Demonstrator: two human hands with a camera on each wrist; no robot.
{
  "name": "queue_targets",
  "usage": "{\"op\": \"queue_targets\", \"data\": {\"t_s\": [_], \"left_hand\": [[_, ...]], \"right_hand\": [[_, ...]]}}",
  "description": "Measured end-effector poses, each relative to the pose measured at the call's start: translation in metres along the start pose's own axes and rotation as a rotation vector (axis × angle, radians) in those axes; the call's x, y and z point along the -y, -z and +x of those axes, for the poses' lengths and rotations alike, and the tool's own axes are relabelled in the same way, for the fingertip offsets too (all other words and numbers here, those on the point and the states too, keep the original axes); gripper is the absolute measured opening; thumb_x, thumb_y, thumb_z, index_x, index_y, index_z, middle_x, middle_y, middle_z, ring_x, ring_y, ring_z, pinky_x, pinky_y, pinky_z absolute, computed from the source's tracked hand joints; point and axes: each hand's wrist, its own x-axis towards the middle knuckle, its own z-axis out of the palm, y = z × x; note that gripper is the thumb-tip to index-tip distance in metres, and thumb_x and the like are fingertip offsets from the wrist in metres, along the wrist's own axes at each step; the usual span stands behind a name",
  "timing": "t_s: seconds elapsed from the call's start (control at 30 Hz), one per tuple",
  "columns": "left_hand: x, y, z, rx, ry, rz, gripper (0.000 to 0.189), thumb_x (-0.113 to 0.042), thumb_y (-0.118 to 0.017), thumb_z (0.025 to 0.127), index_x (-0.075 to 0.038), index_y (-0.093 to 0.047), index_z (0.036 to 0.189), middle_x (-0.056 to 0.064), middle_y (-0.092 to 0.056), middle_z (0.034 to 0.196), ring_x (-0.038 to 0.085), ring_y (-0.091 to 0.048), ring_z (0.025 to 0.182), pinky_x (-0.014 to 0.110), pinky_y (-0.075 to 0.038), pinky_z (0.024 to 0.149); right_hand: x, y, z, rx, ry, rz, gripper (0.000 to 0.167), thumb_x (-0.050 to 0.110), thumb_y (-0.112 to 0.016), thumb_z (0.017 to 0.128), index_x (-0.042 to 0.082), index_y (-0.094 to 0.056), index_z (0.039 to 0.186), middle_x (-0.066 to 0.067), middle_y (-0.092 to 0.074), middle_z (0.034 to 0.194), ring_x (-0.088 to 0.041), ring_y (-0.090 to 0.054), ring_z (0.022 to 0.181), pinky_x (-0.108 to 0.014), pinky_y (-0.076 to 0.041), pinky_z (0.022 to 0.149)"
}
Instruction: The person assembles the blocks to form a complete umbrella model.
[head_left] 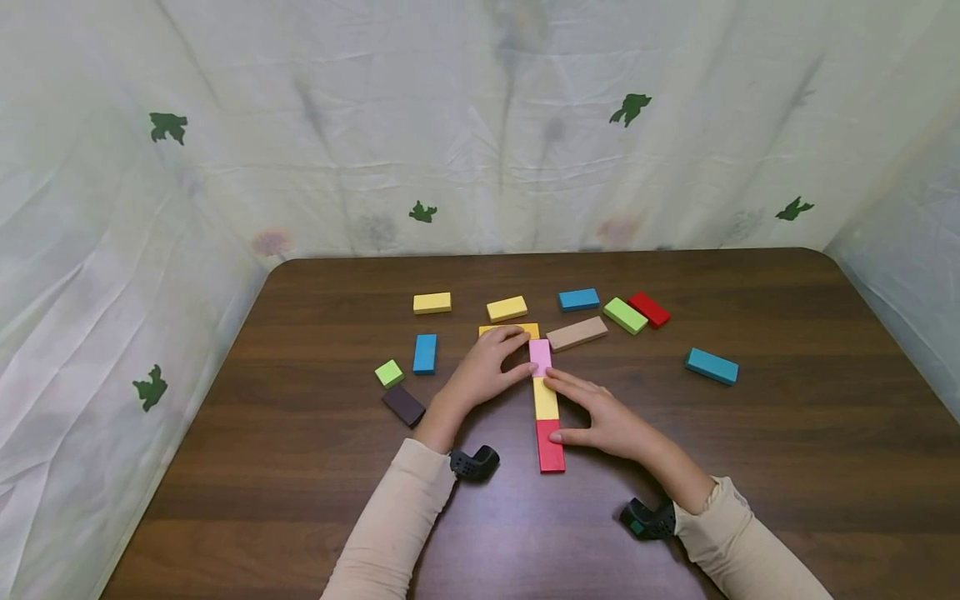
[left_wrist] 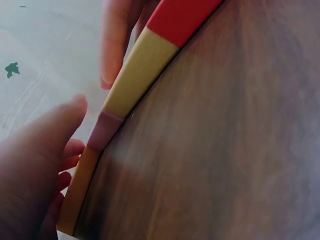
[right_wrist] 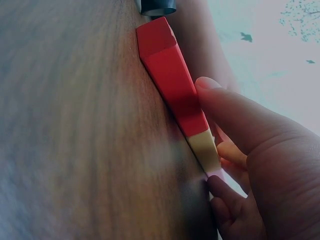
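A red block [head_left: 551, 447], a yellow block [head_left: 546, 400] and a pink block [head_left: 539, 354] lie end to end in a straight row. At the row's far end, an orange block [head_left: 489, 331] lies crosswise, pointing left. My left hand [head_left: 486, 367] lies over the orange block, its fingers covering part of it, with the thumb by the pink block's left side. On the other side, my right hand [head_left: 603, 417] touches the row with relaxed fingers: the thumb [right_wrist: 207, 85] meets the red block's side, and the fingertips are at the yellow and pink blocks.
Behind the row lie two yellow blocks [head_left: 432, 303], a blue block [head_left: 578, 300], a tan block [head_left: 577, 334], a green block [head_left: 626, 316] and a red block [head_left: 649, 309]. Another blue block [head_left: 711, 367] lies right; a blue [head_left: 424, 354], small green [head_left: 389, 373] and black block [head_left: 404, 406] lie left.
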Motion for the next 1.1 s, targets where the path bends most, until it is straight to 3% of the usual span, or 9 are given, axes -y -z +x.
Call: {"op": "queue_targets", "data": {"t_s": [0.2, 0.47, 1.1], "left_hand": [[0.0012, 0.0012, -0.0024, 0.04, 0.014, -0.031, 0.072, -0.055, -0.06, 0.078, -0.012, -0.045, 0.133, 0.003, -0.038, 0.135, 0.018, -0.031, 0.125, 0.036, -0.028, 0.1], [0.0033, -0.0012, -0.003, 0.04, 0.002, -0.04, 0.084, -0.061, -0.064, 0.069, -0.013, -0.043, 0.134, 0.001, -0.036, 0.136, 0.017, -0.03, 0.124, 0.036, -0.03, 0.098], [0.0033, -0.0029, -0.0035, 0.033, -0.01, -0.032, 0.085, -0.062, -0.064, 0.069, -0.013, -0.042, 0.135, 0.001, -0.036, 0.136, 0.016, -0.03, 0.124, 0.036, -0.03, 0.099]], "right_hand": [[-0.0016, -0.0011, -0.0002, -0.005, 0.009, -0.005, 0.075, 0.048, -0.065, 0.077, 0.017, -0.036, 0.139, 0.001, -0.028, 0.144, -0.022, -0.026, 0.129, -0.055, -0.021, 0.097], [-0.0011, -0.0011, -0.0004, -0.009, 0.024, -0.006, 0.075, 0.047, -0.065, 0.077, 0.016, -0.036, 0.139, 0.001, -0.027, 0.144, -0.022, -0.026, 0.13, -0.055, -0.021, 0.097], [0.0002, 0.0009, -0.0008, 0.003, 0.019, -0.006, 0.076, 0.048, -0.065, 0.077, 0.015, -0.035, 0.139, -0.001, -0.025, 0.145, -0.024, -0.025, 0.13, -0.056, -0.023, 0.097]]}}
